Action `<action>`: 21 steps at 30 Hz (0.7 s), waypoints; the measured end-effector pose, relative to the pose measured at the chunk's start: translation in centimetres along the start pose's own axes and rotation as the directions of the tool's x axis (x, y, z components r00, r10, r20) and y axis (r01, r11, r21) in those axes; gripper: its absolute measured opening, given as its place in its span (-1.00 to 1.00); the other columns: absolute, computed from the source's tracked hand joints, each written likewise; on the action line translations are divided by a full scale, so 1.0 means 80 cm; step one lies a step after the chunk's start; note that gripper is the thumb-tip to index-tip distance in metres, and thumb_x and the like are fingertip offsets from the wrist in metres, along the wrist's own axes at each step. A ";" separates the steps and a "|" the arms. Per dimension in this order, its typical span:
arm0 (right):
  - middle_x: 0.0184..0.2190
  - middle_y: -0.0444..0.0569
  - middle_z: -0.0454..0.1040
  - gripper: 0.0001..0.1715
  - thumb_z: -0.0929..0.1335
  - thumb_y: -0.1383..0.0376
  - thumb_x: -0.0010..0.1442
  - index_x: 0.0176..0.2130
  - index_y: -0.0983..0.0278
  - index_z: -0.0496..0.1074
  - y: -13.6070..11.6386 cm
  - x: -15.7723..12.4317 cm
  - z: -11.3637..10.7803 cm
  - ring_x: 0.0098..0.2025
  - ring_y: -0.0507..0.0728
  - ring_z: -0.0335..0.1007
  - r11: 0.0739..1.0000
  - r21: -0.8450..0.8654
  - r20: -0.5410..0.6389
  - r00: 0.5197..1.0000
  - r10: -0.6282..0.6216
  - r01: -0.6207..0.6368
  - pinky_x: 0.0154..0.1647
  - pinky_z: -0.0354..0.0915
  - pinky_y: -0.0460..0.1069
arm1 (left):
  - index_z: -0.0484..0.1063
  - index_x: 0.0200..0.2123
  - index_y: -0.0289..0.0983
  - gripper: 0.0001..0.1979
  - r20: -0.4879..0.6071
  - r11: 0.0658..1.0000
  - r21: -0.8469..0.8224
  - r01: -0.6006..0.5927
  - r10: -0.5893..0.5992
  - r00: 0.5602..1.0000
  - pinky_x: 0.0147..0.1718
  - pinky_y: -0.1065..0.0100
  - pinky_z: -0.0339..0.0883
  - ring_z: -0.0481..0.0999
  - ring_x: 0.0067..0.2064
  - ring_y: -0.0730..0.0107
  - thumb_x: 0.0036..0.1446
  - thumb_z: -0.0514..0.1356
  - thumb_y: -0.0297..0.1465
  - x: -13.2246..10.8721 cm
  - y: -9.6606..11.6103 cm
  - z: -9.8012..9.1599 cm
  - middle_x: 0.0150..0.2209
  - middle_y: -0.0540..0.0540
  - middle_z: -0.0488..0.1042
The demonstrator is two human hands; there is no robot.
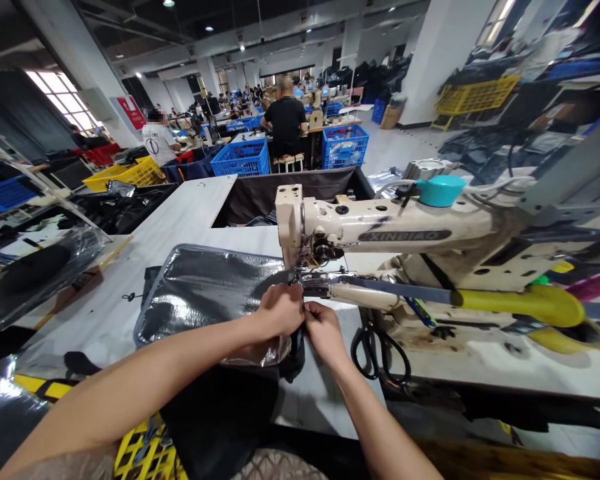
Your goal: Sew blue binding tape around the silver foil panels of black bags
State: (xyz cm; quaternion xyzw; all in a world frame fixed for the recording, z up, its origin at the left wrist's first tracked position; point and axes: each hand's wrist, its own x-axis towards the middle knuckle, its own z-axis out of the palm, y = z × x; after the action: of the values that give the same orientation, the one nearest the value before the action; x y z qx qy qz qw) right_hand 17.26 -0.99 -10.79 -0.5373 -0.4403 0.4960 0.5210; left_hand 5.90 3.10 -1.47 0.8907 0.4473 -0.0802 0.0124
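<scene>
A bag piece (205, 283) with shiny silver lining and a grey bound edge lies on the white table, its right edge at the needle area of a cream sewing machine (395, 230). My left hand (281, 312) is closed on the bag's right edge, just in front of the needle. Close beside it, my right hand (325, 331) pinches the dark edge of the same piece between thumb and fingers. The exact grip is partly hidden. Grey binding tape (420, 289) runs from the right toward the needle through a yellow holder (525, 305).
Black-handled scissors (380, 357) lie right of my right hand. A teal cap (443, 191) sits atop the machine. Behind the table is a dark fabric-lined bin (300, 183). Blue crates (243, 158) flank a seated person (286, 123). A yellow crate (150, 453) stands below my left arm.
</scene>
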 end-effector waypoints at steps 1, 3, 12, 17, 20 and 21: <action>-0.68 -0.19 0.24 -0.71 0.31 0.10 0.04 -0.58 0.19 0.26 0.000 0.003 -0.001 -0.56 0.05 0.14 1.000 -0.012 0.012 1.000 -0.015 0.015 -0.51 0.09 -0.06 | 0.51 -0.11 -0.36 -0.74 -0.012 0.998 -0.039 0.055 -0.055 0.998 -0.21 0.17 0.51 0.68 -0.19 0.04 0.32 0.04 -0.45 0.001 0.001 0.002 -0.23 -0.28 0.65; -0.68 -0.18 0.26 -0.69 0.31 0.10 0.06 -0.57 0.19 0.25 0.001 0.006 -0.003 -0.52 0.06 0.19 1.000 -0.007 0.034 0.999 -0.014 0.015 -0.46 0.12 -0.06 | 0.53 -0.18 -0.30 -0.76 -0.035 0.983 -0.131 0.127 -0.132 0.991 -0.16 0.20 0.49 0.68 -0.16 0.07 0.32 0.05 -0.42 0.001 0.003 0.005 -0.24 -0.22 0.65; -0.61 -0.21 0.27 -0.75 0.35 0.09 0.07 -0.43 0.22 0.39 0.005 0.001 -0.002 -0.53 0.04 0.15 0.999 0.035 0.075 0.997 0.007 -0.009 -0.52 0.10 -0.08 | 0.58 -0.22 -0.26 -0.76 -0.051 0.954 -0.241 0.177 -0.194 0.980 -0.08 0.22 0.46 0.67 -0.08 0.08 0.28 0.09 -0.41 0.002 -0.002 0.012 -0.19 -0.22 0.67; -0.61 -0.21 0.28 -0.70 0.37 0.04 0.05 -0.44 0.22 0.39 0.004 0.002 -0.002 -0.57 0.02 0.10 1.000 0.014 0.102 0.995 0.019 -0.021 -0.57 0.08 -0.08 | 0.61 -0.18 -0.24 -0.74 -0.025 0.948 -0.276 0.159 -0.173 0.985 -0.15 0.23 0.47 0.67 -0.13 0.07 0.31 0.13 -0.28 -0.009 -0.006 0.000 -0.22 -0.22 0.67; -0.57 -0.19 0.32 -0.67 0.38 0.01 0.07 -0.38 0.22 0.42 0.002 -0.001 -0.005 -0.56 0.03 0.13 0.999 -0.006 0.125 0.991 0.038 -0.038 -0.58 0.12 -0.09 | 0.62 -0.12 -0.20 -0.67 -0.047 0.957 -0.276 0.083 -0.100 0.994 -0.13 0.25 0.47 0.66 -0.11 0.12 0.35 0.12 -0.15 -0.029 -0.026 -0.016 -0.17 -0.17 0.67; -0.56 -0.18 0.34 -0.66 0.38 0.00 0.07 -0.37 0.22 0.43 0.002 -0.002 -0.006 -0.54 0.04 0.15 0.999 -0.013 0.129 0.990 0.048 -0.046 -0.59 0.15 -0.09 | 0.62 -0.10 -0.20 -0.65 -0.068 0.961 -0.262 0.089 -0.111 0.991 -0.12 0.26 0.47 0.65 -0.10 0.14 0.37 0.10 -0.14 -0.040 -0.040 -0.023 -0.15 -0.16 0.67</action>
State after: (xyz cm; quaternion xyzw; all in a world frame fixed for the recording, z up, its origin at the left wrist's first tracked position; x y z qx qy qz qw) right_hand 17.68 -1.23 -10.93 -0.5167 -0.4629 0.5398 0.4768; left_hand 1.72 2.67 0.97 0.8603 0.4985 0.0151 0.1058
